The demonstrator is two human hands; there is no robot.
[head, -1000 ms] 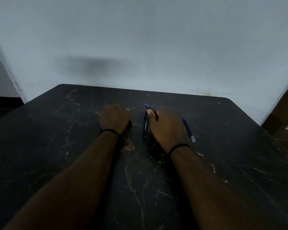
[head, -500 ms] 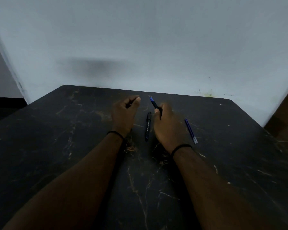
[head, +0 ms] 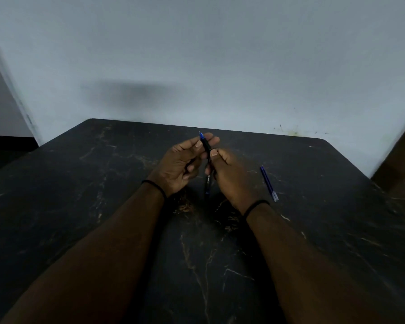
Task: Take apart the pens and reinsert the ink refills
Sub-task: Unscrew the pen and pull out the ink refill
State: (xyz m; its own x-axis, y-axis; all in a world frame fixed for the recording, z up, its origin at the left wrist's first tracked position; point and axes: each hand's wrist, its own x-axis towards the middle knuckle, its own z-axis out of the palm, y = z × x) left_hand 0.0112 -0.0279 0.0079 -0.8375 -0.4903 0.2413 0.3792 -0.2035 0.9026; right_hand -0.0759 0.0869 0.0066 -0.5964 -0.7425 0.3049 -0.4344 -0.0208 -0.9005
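Above the middle of the dark marbled desk (head: 103, 206), both hands are raised together around one black pen (head: 205, 146) with a blue tip. The left hand (head: 182, 163) pinches the upper part near the tip between thumb and fingers, and the right hand (head: 229, 176) grips the barrel lower down. A second black pen piece (head: 207, 187) lies on the desk just beneath them, partly hidden. To the right, near the right wrist, two blue ink refills (head: 269, 183) lie side by side. Judging by the loose refills, disassembly looks well under way; this pen seems about to be opened, with reinsertion not yet done.
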